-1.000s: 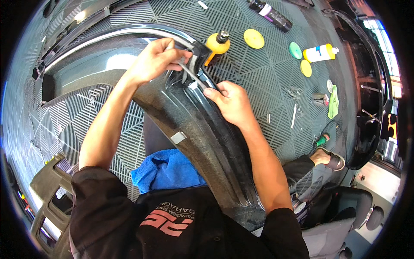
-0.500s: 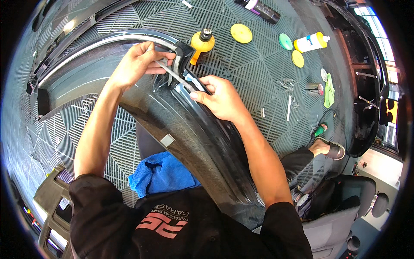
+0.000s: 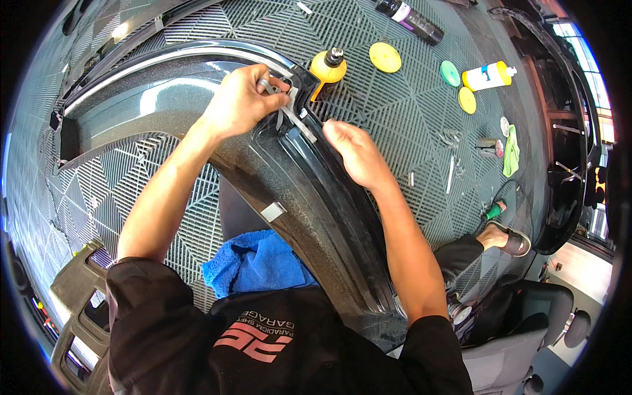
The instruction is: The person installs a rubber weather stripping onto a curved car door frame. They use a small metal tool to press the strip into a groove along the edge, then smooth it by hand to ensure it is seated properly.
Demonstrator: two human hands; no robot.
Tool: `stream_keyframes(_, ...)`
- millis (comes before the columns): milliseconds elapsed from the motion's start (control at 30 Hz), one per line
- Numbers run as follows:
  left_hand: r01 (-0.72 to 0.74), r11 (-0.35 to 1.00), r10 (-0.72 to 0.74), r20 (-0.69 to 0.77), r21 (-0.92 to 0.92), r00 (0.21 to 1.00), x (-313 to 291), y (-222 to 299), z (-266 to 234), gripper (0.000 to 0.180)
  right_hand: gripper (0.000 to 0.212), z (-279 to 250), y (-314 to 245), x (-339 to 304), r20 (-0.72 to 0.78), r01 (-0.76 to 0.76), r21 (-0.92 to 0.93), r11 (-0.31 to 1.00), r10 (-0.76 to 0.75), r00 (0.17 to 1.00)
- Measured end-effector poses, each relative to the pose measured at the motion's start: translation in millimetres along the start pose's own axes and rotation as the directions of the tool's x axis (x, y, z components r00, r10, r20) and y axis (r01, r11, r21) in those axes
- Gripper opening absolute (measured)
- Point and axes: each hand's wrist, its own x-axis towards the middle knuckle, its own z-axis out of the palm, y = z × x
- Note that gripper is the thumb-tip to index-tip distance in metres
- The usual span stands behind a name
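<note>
A curved black car body panel (image 3: 309,217) lies across my lap, its inner side facing up. Close to its upper corner, my left hand (image 3: 247,102) is closed on a thin grey strip (image 3: 299,122), part of which curls over the fingers. The strip's free end lies along the panel's ledge, short of my right thumb. At the panel's outer edge is my right hand (image 3: 359,157), thumb uppermost and fingers bent around the edge; the fingertips are mostly hidden.
A blue cloth (image 3: 257,263) lies against my lap. Beyond the panel, the grid floor holds a yellow-and-black spray bottle (image 3: 327,69), a dark bottle (image 3: 409,21), a yellow pad (image 3: 385,57), a white-and-yellow bottle (image 3: 487,77) and a green cloth (image 3: 511,151). A seat (image 3: 520,329) stands at right.
My right hand has let go of the strip and shifted to the panel's outer edge. My left hand has gathered the strip into a curl. The whole view has shifted slightly.
</note>
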Motion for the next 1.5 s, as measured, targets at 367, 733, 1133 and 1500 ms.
stream_keyframes(367,0.053,0.925,0.016,0.179,-0.377,0.984,10,-13,-18,0.037,0.043,8,-2,14,0.025,0.095,-0.109,0.989,-0.093,0.995)
stream_keyframes(733,0.048,0.936,0.011,0.164,-0.349,0.986,13,-12,-14,0.032,0.043,0,-6,23,0.038,0.041,-0.061,0.997,-0.039,0.999)
stream_keyframes(1133,0.066,0.933,0.016,0.223,-0.355,0.975,17,-16,-20,0.031,0.052,22,-14,38,-0.198,-0.051,-0.525,0.850,-0.064,0.978)
stream_keyframes(1500,0.135,0.854,-0.065,0.153,-0.503,0.986,10,-14,-23,0.021,0.054,34,-30,37,-0.236,0.465,-0.614,0.638,-0.710,0.664)
